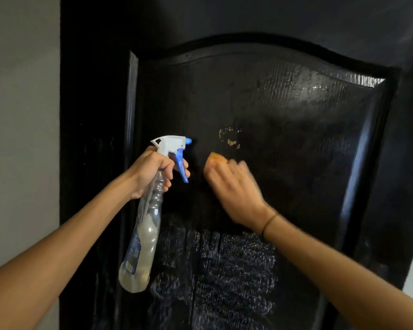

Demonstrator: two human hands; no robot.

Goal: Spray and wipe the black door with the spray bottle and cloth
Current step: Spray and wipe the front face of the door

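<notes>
The black door fills the view, with an arched raised panel and a patch of chipped paint near its middle. My left hand grips the neck of a clear spray bottle with a white head and blue trigger, fingers resting on the trigger and the nozzle pointing at the door. My right hand is blurred and holds a small orange cloth against the panel just below the chipped patch. Most of the cloth is hidden by the fingers. Wet spray droplets speckle the lower panel.
A pale grey wall runs along the left of the door frame. A thin band circles my right wrist. A sliver of light wall shows at the lower right.
</notes>
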